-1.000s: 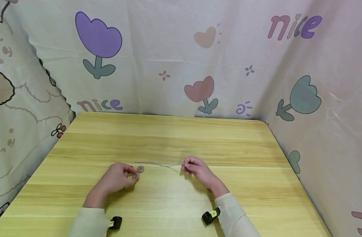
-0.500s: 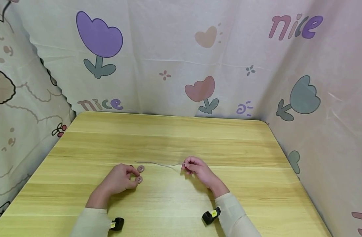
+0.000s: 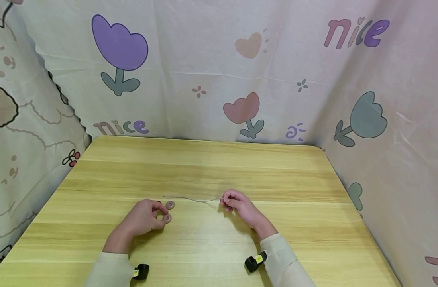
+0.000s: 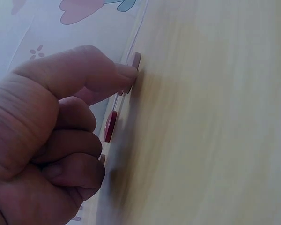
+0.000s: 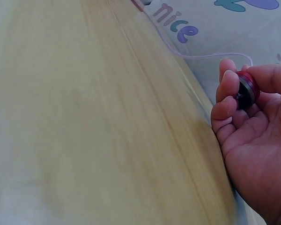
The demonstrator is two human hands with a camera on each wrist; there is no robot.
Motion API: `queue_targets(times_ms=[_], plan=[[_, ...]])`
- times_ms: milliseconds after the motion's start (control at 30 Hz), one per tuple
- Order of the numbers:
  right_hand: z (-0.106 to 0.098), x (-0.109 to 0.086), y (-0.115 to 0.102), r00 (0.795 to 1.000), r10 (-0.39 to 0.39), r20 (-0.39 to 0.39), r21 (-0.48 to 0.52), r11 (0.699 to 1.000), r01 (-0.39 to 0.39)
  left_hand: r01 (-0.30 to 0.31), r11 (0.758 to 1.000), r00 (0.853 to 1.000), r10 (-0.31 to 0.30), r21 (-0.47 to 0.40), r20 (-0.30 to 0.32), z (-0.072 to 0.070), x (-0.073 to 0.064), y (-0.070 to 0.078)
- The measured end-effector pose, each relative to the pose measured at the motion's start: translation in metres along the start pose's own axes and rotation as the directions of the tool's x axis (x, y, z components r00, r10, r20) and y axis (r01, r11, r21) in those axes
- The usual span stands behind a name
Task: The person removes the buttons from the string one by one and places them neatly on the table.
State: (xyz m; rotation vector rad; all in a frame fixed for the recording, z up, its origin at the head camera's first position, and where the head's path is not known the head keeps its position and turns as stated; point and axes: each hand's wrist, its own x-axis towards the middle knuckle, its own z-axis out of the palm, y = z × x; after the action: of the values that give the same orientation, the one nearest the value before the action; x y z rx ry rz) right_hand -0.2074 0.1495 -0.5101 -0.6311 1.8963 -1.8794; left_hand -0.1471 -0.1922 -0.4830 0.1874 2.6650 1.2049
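In the head view, my left hand (image 3: pixel 143 217) pinches a brown button (image 3: pixel 167 218) at its edges between thumb and index finger, low at the table. Just beyond it lies a second brown button (image 3: pixel 170 205). A red button (image 4: pixel 110 126) lies behind the fingers in the left wrist view, mostly covered by the hand from above. My right hand (image 3: pixel 240 205) holds a small round stack of red and dark discs (image 5: pixel 247 91) between thumb and curled fingers. A pale thread (image 3: pixel 190 199) runs from that hand leftward, ending past the second button.
A wood-grain table (image 3: pixel 211 171) spreads under both hands. Printed cloth (image 3: pixel 190 52) hangs along its back and sides. Black wrist cameras (image 3: pixel 141 272) sit beside the sleeves. Another brownish piece (image 4: pixel 102 159) peeks past the curled left fingers.
My left hand has shifted slightly toward me and to the right with the brown button, which now shows its face more fully, apart from the second button. The right hand and thread stay put.
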Motion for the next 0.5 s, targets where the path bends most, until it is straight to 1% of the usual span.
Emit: queue_targets(times_ms=[100,200,367,467,500], plan=[[0.000,0.000,0.000,1.000,0.001,-0.001,0.003,1.000,-0.001,0.008,1.000,1.000,-0.008,-0.004,-0.008,-0.001,0.001,0.000],[0.000,0.000,-0.001,1.000,-0.001,-0.002,0.003,1.000,0.001,0.022,0.999,1.000,-0.023,-0.036,-0.012,-0.002,0.002,0.004],[0.000,-0.001,-0.002,1.000,-0.005,-0.007,0.002,1.000,0.005,0.041,0.997,0.999,-0.043,-0.067,-0.020,-0.003,0.008,0.015],[0.001,-0.001,-0.002,1.000,-0.006,-0.006,0.006,1.000,0.006,0.036,0.995,0.999,-0.037,-0.091,-0.009,-0.002,0.012,0.022],[0.001,-0.001,-0.002,1.000,-0.007,-0.006,0.007,1.000,0.007,0.034,0.993,0.999,-0.035,-0.115,0.000,-0.002,0.014,0.024]])
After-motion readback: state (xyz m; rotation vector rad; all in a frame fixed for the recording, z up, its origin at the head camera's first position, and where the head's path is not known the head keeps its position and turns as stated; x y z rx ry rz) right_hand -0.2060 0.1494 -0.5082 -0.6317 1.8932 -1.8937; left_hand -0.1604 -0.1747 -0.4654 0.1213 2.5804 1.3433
